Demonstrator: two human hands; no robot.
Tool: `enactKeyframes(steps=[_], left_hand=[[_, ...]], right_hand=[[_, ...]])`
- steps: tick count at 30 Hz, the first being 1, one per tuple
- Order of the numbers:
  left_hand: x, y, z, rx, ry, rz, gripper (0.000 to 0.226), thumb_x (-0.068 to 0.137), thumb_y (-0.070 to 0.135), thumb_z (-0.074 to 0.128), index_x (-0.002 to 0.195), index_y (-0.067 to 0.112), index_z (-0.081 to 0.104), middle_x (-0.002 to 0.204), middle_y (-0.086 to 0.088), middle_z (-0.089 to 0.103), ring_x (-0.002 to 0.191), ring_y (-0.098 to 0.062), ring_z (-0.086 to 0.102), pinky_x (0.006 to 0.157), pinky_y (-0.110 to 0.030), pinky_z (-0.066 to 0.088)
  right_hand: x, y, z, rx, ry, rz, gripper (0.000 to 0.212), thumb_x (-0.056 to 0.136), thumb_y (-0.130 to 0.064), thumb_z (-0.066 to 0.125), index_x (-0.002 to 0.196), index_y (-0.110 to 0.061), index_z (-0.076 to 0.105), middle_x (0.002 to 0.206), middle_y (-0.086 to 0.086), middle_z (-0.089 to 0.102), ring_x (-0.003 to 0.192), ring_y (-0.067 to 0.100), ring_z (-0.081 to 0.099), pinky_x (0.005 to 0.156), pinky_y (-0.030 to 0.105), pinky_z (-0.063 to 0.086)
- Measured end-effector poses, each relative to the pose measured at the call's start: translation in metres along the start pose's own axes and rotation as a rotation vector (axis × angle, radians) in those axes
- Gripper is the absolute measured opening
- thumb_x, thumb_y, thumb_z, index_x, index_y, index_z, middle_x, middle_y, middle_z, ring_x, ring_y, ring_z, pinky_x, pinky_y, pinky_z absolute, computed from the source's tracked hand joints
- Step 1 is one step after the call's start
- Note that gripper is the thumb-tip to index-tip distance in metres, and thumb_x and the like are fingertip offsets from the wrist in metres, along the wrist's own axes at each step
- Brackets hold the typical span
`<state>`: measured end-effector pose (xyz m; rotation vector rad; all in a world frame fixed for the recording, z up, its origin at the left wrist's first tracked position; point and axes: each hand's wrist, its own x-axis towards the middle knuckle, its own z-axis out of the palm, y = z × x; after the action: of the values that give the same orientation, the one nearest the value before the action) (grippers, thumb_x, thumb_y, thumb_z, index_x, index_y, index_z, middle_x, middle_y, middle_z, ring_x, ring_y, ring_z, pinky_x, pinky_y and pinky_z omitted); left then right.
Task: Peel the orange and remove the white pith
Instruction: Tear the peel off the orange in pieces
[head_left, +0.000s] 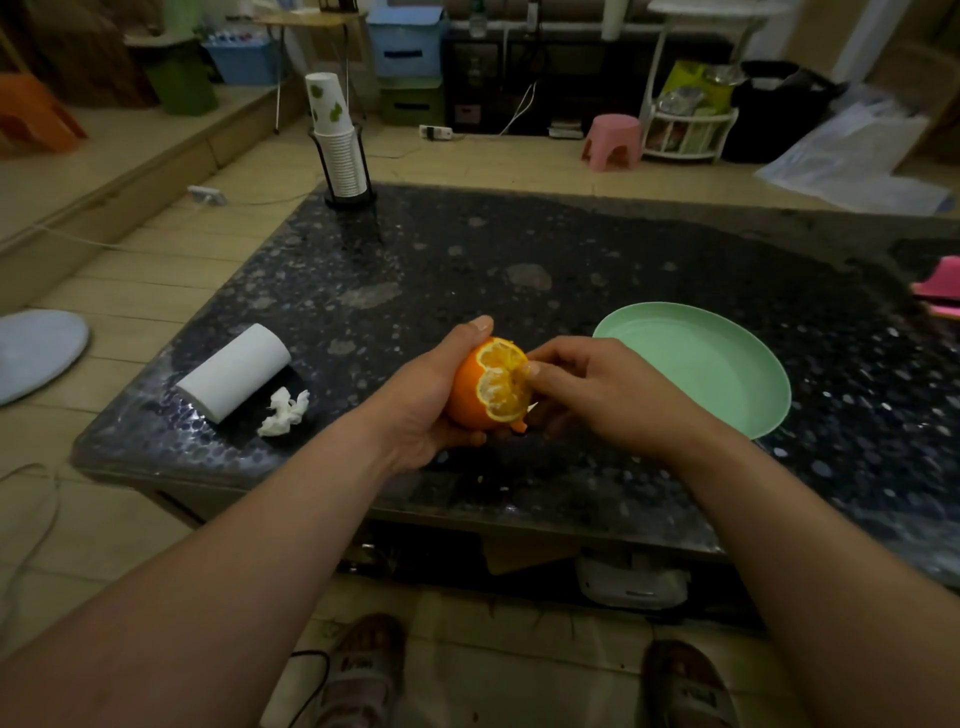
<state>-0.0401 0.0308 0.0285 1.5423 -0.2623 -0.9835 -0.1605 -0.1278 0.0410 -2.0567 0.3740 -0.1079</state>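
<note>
White ragged pith (500, 387) on round orange (464, 397) in left hand (421, 410)

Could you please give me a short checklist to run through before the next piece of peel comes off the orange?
1. Orange secure: left hand grips it from below, thumb on top: ok.
2. Right hand has hold: fingertips pinch at the opened patch's edge: ok.
3. Pinching rind or pith: cannot tell.
4. Peeling finished: most rind is on: not ok.
5. Green plate ready for scraps: beside the right hand: ok.
6. Paper roll near for juice: lying to the left: ok.
</note>
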Motion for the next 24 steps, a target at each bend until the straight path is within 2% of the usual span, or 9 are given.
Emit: enactKeyframes(steps=[4,11,17,20,24], left_hand=[[0.000,0.000,-0.001,0.006,-0.014,-0.009,0.055,0.099,0.067,0.055,0.113,0.017,0.073,0.092,-0.012,0.078,0.069,-0.024,0.073,0.048,-0.024,0.051],[0.002,-0.005,-0.002,0.030,-0.024,-0.002,0.056,0.099,0.066,0.057,0.116,0.015,0.072,0.096,-0.016,0.078,0.072,-0.027,0.072,0.048,-0.026,0.051],[0.005,-0.008,0.001,0.031,-0.018,-0.023,0.065,0.097,0.067,0.059,0.128,0.011,0.070,0.099,-0.018,0.078,0.069,-0.027,0.073,0.047,-0.026,0.052],[0.007,-0.007,-0.001,-0.004,-0.024,-0.041,0.062,0.096,0.069,0.058,0.120,0.014,0.073,0.101,-0.019,0.078,0.069,-0.027,0.073,0.047,-0.026,0.051],[0.009,-0.002,-0.004,-0.035,-0.037,-0.042,0.062,0.095,0.074,0.056,0.111,0.017,0.075,0.098,-0.018,0.079,0.069,-0.027,0.074,0.047,-0.025,0.051]], right_hand=[[0.001,-0.001,0.001,-0.021,-0.008,0.004,0.020,0.109,-0.026,0.060,0.121,-0.014,0.070,0.095,0.003,0.081,0.083,0.015,0.080,0.080,0.044,0.067],[0.003,-0.003,0.005,-0.143,0.025,0.038,0.007,0.104,-0.025,0.065,0.108,-0.022,0.071,0.084,-0.001,0.080,0.074,0.005,0.077,0.070,0.026,0.063],[0.004,0.003,0.007,-0.195,0.045,0.047,0.009,0.102,-0.023,0.067,0.109,-0.023,0.072,0.087,0.000,0.079,0.076,0.007,0.078,0.072,0.030,0.065],[0.003,0.005,0.001,-0.045,-0.005,0.038,0.015,0.107,-0.019,0.061,0.114,-0.015,0.074,0.090,0.005,0.081,0.080,0.013,0.080,0.073,0.031,0.065],[-0.001,0.003,-0.007,0.173,-0.075,0.060,0.028,0.112,-0.025,0.052,0.124,-0.012,0.074,0.103,0.010,0.081,0.091,0.024,0.081,0.079,0.037,0.066]])
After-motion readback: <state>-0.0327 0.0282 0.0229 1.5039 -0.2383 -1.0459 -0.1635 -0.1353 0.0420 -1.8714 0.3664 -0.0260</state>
